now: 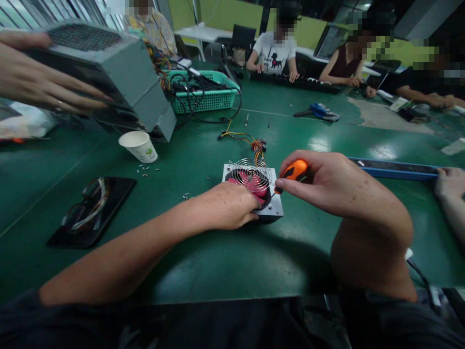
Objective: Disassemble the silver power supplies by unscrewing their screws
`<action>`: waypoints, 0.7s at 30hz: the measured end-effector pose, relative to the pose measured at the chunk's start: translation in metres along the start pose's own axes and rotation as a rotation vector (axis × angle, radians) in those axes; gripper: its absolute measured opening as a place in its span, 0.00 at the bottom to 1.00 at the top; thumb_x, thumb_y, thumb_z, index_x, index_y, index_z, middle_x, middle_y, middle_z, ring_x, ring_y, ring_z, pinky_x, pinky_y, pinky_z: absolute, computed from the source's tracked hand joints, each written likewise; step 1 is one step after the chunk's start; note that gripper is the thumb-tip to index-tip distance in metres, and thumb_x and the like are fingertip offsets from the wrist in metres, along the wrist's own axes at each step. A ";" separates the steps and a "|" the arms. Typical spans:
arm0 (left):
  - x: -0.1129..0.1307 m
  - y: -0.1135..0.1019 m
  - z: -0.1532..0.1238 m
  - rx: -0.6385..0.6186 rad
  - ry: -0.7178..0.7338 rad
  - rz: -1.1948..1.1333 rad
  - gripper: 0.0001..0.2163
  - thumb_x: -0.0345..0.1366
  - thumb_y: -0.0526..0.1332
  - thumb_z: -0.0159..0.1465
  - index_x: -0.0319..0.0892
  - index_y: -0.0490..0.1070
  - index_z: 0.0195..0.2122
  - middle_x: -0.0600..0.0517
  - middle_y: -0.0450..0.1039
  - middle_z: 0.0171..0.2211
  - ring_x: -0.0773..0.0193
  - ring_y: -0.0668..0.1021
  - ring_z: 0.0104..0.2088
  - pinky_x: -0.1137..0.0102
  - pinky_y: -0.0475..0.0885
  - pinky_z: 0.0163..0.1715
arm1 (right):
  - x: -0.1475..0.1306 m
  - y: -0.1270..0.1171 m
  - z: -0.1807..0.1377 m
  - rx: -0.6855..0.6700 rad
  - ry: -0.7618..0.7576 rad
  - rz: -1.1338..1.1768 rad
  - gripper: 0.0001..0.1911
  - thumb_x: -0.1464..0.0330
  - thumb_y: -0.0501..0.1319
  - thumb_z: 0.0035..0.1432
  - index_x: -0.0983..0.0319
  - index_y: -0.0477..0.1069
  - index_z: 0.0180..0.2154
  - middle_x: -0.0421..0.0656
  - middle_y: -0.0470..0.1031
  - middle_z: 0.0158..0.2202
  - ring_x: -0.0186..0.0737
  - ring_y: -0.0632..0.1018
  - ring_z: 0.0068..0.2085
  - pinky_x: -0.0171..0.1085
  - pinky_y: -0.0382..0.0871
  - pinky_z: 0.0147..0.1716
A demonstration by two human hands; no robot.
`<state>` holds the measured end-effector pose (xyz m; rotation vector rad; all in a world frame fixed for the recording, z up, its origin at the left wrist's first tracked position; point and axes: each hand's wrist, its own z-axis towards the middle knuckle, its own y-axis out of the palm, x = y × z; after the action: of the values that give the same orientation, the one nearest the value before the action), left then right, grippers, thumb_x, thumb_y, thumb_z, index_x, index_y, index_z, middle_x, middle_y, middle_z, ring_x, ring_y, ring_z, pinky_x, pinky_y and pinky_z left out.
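Note:
A power supply unit [276,207] sits on the green table before me, its red fan [258,188] facing up. The round wire fan grille [250,169] looks raised and tilted over the fan. My left hand [232,206] is closed at the unit's near left side, fingers curled over the fan's edge; the fingertips are partly hidden. In my right hand [316,182] is an orange and black screwdriver [296,170], pinched by the handle. Its shaft points down and left toward the unit's right side. Colored cables [258,145] run out from the unit's far side.
At left, another person's hand [54,82] rests against stacked power supplies [127,72]. Nearby are a paper cup [140,147], loose screws [143,169], and glasses [89,203] on a black phone-like slab. Beyond are a green basket [207,99], pliers [321,112] and a blue bar [395,168].

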<state>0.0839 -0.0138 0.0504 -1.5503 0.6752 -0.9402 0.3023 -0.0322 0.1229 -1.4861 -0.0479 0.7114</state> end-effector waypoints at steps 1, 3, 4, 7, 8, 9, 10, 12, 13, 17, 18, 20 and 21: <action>0.001 0.000 0.000 -0.006 -0.014 0.004 0.08 0.39 0.60 0.67 0.46 0.78 0.41 0.49 0.80 0.38 0.56 0.81 0.37 0.67 0.72 0.34 | 0.000 0.000 0.000 0.000 -0.002 -0.001 0.11 0.58 0.64 0.59 0.59 0.76 0.39 0.40 0.79 0.32 0.38 0.75 0.30 0.37 0.65 0.28; 0.002 0.000 0.000 -0.012 -0.041 0.002 0.08 0.40 0.60 0.67 0.46 0.78 0.41 0.49 0.81 0.38 0.55 0.82 0.38 0.66 0.72 0.35 | 0.000 0.001 0.000 0.000 -0.004 0.002 0.11 0.59 0.64 0.59 0.58 0.76 0.39 0.40 0.79 0.32 0.38 0.75 0.30 0.37 0.65 0.29; 0.002 0.000 0.000 -0.010 -0.053 -0.006 0.08 0.40 0.61 0.67 0.46 0.79 0.41 0.49 0.81 0.38 0.55 0.82 0.39 0.66 0.72 0.35 | 0.000 0.001 0.001 -0.001 -0.006 0.004 0.10 0.59 0.64 0.59 0.58 0.76 0.39 0.39 0.79 0.32 0.38 0.75 0.30 0.37 0.65 0.29; 0.002 0.003 0.001 0.002 -0.088 -0.052 0.08 0.40 0.61 0.66 0.47 0.79 0.41 0.50 0.81 0.38 0.55 0.82 0.38 0.67 0.72 0.35 | 0.000 0.001 0.001 -0.007 -0.006 0.006 0.10 0.59 0.64 0.59 0.58 0.76 0.39 0.39 0.79 0.31 0.37 0.75 0.29 0.36 0.66 0.29; 0.001 0.004 0.002 0.001 -0.099 -0.070 0.08 0.40 0.61 0.66 0.47 0.79 0.41 0.50 0.81 0.38 0.56 0.82 0.38 0.67 0.72 0.35 | 0.000 0.001 0.001 -0.010 -0.006 0.006 0.10 0.59 0.64 0.60 0.58 0.76 0.39 0.39 0.79 0.31 0.37 0.75 0.29 0.36 0.66 0.29; 0.001 0.005 0.002 -0.003 -0.110 -0.084 0.08 0.40 0.62 0.66 0.47 0.80 0.41 0.50 0.81 0.37 0.56 0.82 0.37 0.67 0.72 0.35 | 0.000 0.001 0.001 -0.010 -0.007 0.005 0.11 0.59 0.64 0.60 0.58 0.76 0.39 0.39 0.79 0.31 0.36 0.75 0.29 0.36 0.66 0.29; 0.001 0.006 0.002 -0.009 -0.121 -0.095 0.08 0.40 0.62 0.65 0.47 0.80 0.41 0.50 0.81 0.37 0.56 0.82 0.37 0.67 0.72 0.35 | 0.000 0.001 0.000 -0.009 -0.008 0.004 0.11 0.58 0.64 0.60 0.58 0.76 0.39 0.39 0.79 0.31 0.36 0.75 0.29 0.36 0.66 0.29; 0.001 0.006 0.002 -0.020 -0.138 -0.103 0.09 0.40 0.61 0.65 0.47 0.80 0.41 0.50 0.81 0.37 0.57 0.81 0.37 0.67 0.72 0.35 | 0.000 0.002 0.000 -0.003 -0.009 0.000 0.12 0.57 0.64 0.60 0.58 0.76 0.38 0.39 0.79 0.30 0.36 0.75 0.28 0.36 0.65 0.28; 0.002 0.006 0.002 -0.025 -0.143 -0.100 0.09 0.40 0.61 0.65 0.47 0.80 0.41 0.50 0.81 0.37 0.56 0.81 0.36 0.67 0.72 0.35 | 0.000 0.002 0.000 -0.002 -0.011 -0.001 0.12 0.57 0.64 0.60 0.58 0.76 0.38 0.39 0.79 0.30 0.36 0.75 0.28 0.36 0.65 0.28; 0.002 0.006 0.002 -0.021 -0.134 -0.075 0.09 0.40 0.60 0.66 0.48 0.80 0.40 0.50 0.81 0.36 0.56 0.81 0.35 0.67 0.71 0.34 | 0.001 0.002 0.000 0.000 -0.008 0.001 0.13 0.56 0.63 0.61 0.58 0.76 0.39 0.39 0.79 0.30 0.37 0.75 0.28 0.36 0.65 0.27; 0.002 0.007 0.002 -0.017 -0.129 -0.067 0.09 0.40 0.60 0.66 0.47 0.80 0.40 0.50 0.81 0.35 0.56 0.81 0.35 0.67 0.71 0.34 | 0.001 0.002 0.001 0.000 -0.006 0.000 0.13 0.56 0.63 0.61 0.58 0.76 0.39 0.39 0.79 0.30 0.37 0.75 0.28 0.36 0.65 0.27; 0.001 0.007 0.002 -0.007 -0.119 -0.057 0.09 0.40 0.60 0.65 0.47 0.80 0.39 0.50 0.80 0.35 0.56 0.81 0.35 0.67 0.70 0.33 | 0.001 0.002 0.001 0.007 -0.001 0.000 0.13 0.56 0.64 0.61 0.58 0.76 0.39 0.39 0.79 0.31 0.37 0.75 0.29 0.37 0.65 0.27; 0.001 0.008 0.003 -0.003 -0.115 -0.055 0.09 0.39 0.60 0.65 0.47 0.80 0.38 0.50 0.80 0.35 0.56 0.81 0.35 0.67 0.70 0.33 | 0.001 0.001 0.001 0.015 -0.003 0.004 0.13 0.56 0.64 0.60 0.58 0.76 0.38 0.39 0.79 0.31 0.37 0.75 0.29 0.37 0.66 0.28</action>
<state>0.0870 -0.0145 0.0427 -1.6195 0.5546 -0.8834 0.3017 -0.0311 0.1215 -1.4708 -0.0417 0.7159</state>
